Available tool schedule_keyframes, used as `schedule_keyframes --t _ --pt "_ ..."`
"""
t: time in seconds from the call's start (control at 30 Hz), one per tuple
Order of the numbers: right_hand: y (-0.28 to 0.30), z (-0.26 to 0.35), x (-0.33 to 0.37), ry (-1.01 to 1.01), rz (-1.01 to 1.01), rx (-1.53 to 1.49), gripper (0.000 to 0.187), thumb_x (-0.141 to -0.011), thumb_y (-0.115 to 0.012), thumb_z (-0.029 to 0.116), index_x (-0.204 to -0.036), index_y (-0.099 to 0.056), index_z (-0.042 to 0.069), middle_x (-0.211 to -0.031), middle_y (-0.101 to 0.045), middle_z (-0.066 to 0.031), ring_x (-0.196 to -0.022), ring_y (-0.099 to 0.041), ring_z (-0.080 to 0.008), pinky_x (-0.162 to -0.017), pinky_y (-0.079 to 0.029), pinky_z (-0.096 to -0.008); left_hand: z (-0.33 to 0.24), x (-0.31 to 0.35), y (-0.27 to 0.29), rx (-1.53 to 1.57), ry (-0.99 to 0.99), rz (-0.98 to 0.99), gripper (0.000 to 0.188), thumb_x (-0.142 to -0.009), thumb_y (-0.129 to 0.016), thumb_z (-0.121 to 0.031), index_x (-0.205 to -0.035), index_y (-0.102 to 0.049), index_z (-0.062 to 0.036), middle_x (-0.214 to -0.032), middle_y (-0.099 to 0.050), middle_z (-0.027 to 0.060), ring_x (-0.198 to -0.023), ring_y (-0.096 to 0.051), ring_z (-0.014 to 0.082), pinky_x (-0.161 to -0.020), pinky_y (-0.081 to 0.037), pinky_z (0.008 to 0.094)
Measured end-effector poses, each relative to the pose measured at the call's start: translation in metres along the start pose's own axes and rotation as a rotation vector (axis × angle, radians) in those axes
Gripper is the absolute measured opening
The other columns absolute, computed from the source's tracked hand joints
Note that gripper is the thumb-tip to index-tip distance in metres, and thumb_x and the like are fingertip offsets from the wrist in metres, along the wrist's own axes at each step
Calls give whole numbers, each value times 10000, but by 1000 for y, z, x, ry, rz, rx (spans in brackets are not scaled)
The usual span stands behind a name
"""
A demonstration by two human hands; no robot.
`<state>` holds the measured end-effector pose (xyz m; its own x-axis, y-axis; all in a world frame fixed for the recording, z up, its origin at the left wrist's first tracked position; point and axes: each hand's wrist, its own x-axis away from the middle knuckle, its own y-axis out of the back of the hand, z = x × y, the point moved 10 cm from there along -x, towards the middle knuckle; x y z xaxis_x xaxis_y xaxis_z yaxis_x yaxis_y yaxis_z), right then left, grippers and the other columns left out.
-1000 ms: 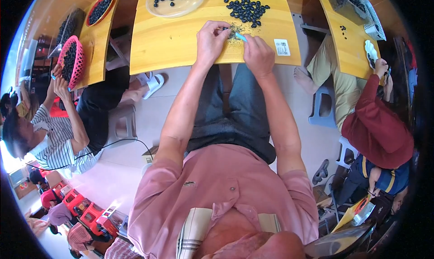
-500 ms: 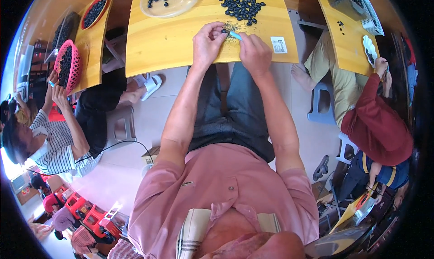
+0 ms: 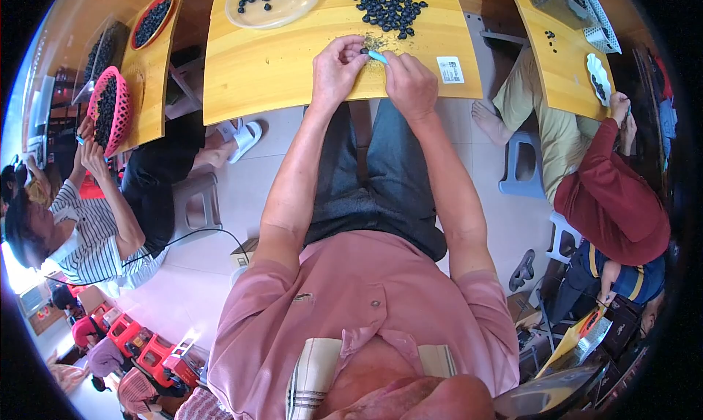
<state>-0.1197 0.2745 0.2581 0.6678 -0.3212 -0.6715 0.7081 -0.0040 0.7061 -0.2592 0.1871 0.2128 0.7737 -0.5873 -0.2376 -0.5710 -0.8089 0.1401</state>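
My left hand (image 3: 337, 70) pinches a small dark round piece (image 3: 364, 51), berry-like in shape, between thumb and fingertips. Closed around a light-blue handled tool (image 3: 377, 57), my right hand (image 3: 411, 83) holds its end against or right beside that piece; the tool's tip is too small to make out. Both hands are over the near part of the yellow wooden table (image 3: 278, 76). Fine dark crumbs (image 3: 376, 41) lie scattered just beyond my fingers. Farther back is a loose pile of the same dark round pieces (image 3: 388, 13).
A clear shallow bowl (image 3: 242, 16) with more dark pieces stands at the table's far left. A white printed card (image 3: 450, 70) lies near the right edge. On the left a co-worker sits by a pink basket (image 3: 123, 112); on the right another works beside a white dish (image 3: 599, 76).
My right hand has shifted slightly left, bringing the blue tool closer to the dark piece. My left hand keeps its hold, almost still. The left co-worker's hands have moved a little.
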Motion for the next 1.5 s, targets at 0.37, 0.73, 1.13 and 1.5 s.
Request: schedule_keyframes --t 0.37,0.73,1.13,1.5 --pt "-4 -8 -3 -76 20 23 108 -875 -712 141 -975 -722 101 -762 -603 -46 -723 -679 -233 -606 -551 -391 2 -1 3 251 62 1 381 -866 -755 82 -1222 -635 19 -1008 -687 50 -875 -653 93 -817 -564 226" --pt "5 -4 -1 -57 -29 25 161 -869 -705 127 -1029 -710 111 -799 -612 -38 -759 -678 -227 -629 -556 -386 -9 0 13 16 -39 -39 182 -906 -751 0 -1086 -766 -22 -1011 -711 28 -890 -656 94 -819 -532 238" --pt "7 -8 0 -54 -80 -24 109 -882 -691 121 -988 -714 107 -801 -621 -39 -761 -681 -219 -641 -560 -365 -64 -148 87 -782 -378 -117 298 -809 -745 -31 -1105 -742 -57 -1143 -681 193 -1133 -627 373 -1000 -502 448" --pt "11 -6 -2 -59 -105 -27 83 -870 -682 101 -943 -718 114 -784 -622 -30 -725 -678 -210 -609 -556 -364 23 -163 -23 -885 -112 185 249 -871 -750 -260 -1010 -802 -61 -1081 -727 235 -972 -716 383 -919 -566 471"
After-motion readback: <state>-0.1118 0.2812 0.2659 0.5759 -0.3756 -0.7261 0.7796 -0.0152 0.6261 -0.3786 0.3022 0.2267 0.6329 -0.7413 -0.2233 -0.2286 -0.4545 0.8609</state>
